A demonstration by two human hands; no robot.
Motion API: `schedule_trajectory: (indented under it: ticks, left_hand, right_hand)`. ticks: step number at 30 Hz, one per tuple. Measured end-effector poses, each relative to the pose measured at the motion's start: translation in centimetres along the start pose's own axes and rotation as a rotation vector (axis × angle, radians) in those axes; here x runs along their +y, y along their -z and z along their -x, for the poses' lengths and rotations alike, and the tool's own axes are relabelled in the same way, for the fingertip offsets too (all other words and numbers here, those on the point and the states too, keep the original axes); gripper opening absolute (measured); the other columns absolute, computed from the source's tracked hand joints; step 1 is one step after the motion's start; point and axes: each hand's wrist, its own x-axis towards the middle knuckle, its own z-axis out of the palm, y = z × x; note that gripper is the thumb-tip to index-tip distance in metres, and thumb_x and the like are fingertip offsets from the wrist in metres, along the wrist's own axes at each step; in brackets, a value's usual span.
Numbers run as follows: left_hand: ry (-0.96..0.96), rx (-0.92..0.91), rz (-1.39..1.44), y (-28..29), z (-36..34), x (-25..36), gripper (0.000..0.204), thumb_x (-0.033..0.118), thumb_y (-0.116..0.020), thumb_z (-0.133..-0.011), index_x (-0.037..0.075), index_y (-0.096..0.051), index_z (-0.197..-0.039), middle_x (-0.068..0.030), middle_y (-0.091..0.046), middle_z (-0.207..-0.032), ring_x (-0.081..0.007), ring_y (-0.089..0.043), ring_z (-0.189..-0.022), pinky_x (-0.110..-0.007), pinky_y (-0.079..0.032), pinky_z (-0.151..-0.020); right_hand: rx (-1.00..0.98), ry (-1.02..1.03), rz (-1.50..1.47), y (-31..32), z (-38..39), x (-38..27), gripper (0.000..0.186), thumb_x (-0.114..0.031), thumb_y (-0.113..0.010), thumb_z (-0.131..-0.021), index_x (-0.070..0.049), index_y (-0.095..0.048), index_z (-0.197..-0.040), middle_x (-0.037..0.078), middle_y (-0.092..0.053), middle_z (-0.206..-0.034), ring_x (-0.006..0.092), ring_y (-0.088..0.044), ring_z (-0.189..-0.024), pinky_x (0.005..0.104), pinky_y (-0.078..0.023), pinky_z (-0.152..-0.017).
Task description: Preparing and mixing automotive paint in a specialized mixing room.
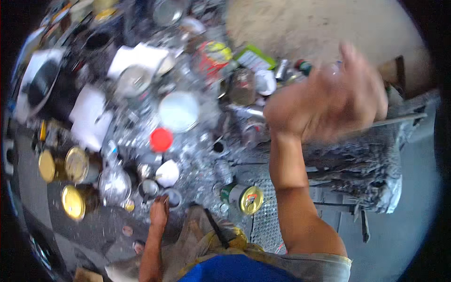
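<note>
A wide heap of clear, crushed plastic bottles and glinting scrap [188,136] spreads across the ground, lying left of the raised right hand's fingers and just beyond the left hand's fingertips. The raised right hand [329,101], blurred in the picture, is lifted well above the heap with its fingers loosely curled; something small and clear shows near the fingertips, but the blur hides whether the fingers grip it, so I cannot tell. Below and right of those fingers stands a grey, ragged, shredded bundle [371,164]. Far left of both hands sits a white and black bucket-like container [40,84], and nearer in lies a white crumpled sheet of plastic [89,117]. A round white lid [178,111] lies well left of the right hand's fingers, with a small red round cap [161,139] just below it. The left hand [159,211] reaches down low, its fingers bent and touching the ground at the edge of the heap, just beside a small round metal ring [174,197]; whether they pinch anything I cannot tell. Left of those fingers stand brown jars with round gold metal lids [75,164], and right of them lies a green tin can with a yellow end [244,197] on its side. A small white crumpled cup [167,173] sits just above the left fingertips.
</note>
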Motion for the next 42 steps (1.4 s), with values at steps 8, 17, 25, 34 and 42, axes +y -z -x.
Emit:
schedule_trajectory:
  ticks: [8,17,25,34,42]
  left_hand:
    - [-0.179,-0.100,-0.140,2.6,-1.3,2.7,0.030,0.025,-0.054,-0.103,-0.002,-0.064,-0.107,-0.0302,-0.068,-0.099,-0.0507,-0.064,-0.095,-0.057,-0.051,-0.081]
    - [-0.372,0.158,-0.022,0.8,-0.4,1.9,0.033,0.026,-0.053,-0.103,-0.003,-0.070,-0.101,-0.0301,-0.069,-0.098,-0.0481,-0.067,-0.094,-0.054,-0.054,-0.083]
    - [-0.287,0.062,-0.140,-1.0,-0.2,0.0,0.029,0.024,-0.058,-0.099,-0.002,-0.072,-0.099,-0.0301,-0.069,-0.092,-0.0492,-0.067,-0.091,-0.055,-0.053,-0.082]
    - [-0.257,0.230,-0.230,-2.1,0.3,-0.2,0.031,0.025,-0.057,-0.101,-0.003,-0.070,-0.097,-0.0301,-0.070,-0.094,-0.0497,-0.066,-0.092,-0.055,-0.053,-0.081]
    - [-0.275,0.241,-0.379,-1.3,0.6,0.6,0.030,0.026,-0.056,-0.102,0.001,-0.073,-0.101,-0.0295,-0.070,-0.099,-0.0503,-0.065,-0.093,-0.054,-0.052,-0.085]
  right_hand:
    - [-0.922,-0.669,-0.448,18.4,17.5,-18.3,0.020,0.005,-0.057,-0.079,-0.006,-0.062,-0.095,0.015,-0.055,-0.104,0.0317,-0.056,-0.097,0.0438,-0.048,-0.083]
    - [-1.940,-1.047,-0.373,46.7,32.6,-36.9,0.064,-0.040,-0.064,-0.094,-0.010,-0.040,-0.146,0.032,-0.047,-0.129,0.0559,-0.050,-0.118,0.0607,-0.043,-0.101]
    - [-2.002,-1.135,-0.154,46.9,31.4,-40.8,0.084,-0.065,-0.052,-0.095,-0.017,-0.027,-0.159,0.038,-0.037,-0.145,0.0594,-0.045,-0.126,0.0654,-0.038,-0.106]
    - [-1.594,-1.019,-0.031,47.6,32.8,-40.2,0.029,-0.031,-0.064,-0.095,-0.012,-0.064,-0.118,0.023,-0.058,-0.121,0.0453,-0.058,-0.105,0.0569,-0.050,-0.089]
    - [-1.403,-1.058,-0.115,47.8,33.4,-40.2,0.016,-0.018,-0.066,-0.090,-0.007,-0.063,-0.102,0.019,-0.069,-0.097,0.0390,-0.064,-0.098,0.0512,-0.050,-0.087]
